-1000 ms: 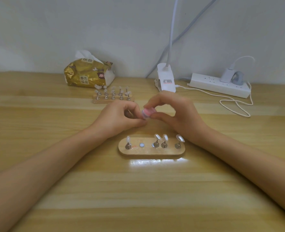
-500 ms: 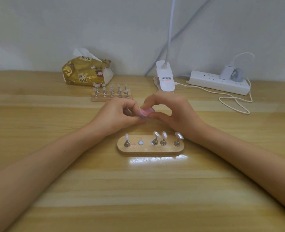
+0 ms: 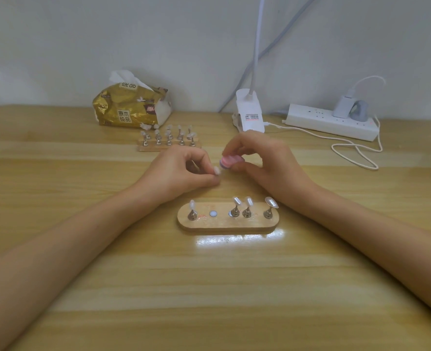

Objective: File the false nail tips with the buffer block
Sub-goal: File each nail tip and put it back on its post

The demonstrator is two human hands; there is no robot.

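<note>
Fingers [image 3: 231,166] of the right hand [image 3: 265,163] pinched on the pink buffer block [image 3: 228,161], left hand [image 3: 181,171] fingers pinched on a nail tip [image 3: 217,170] just beside it, wooden stand [image 3: 228,219] near the counter [image 3: 209,287] middle

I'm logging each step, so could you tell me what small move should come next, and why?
Probably bring the buffer block in the right hand back against the nail tip pinched in the left hand; a small gap separates them now.
</note>
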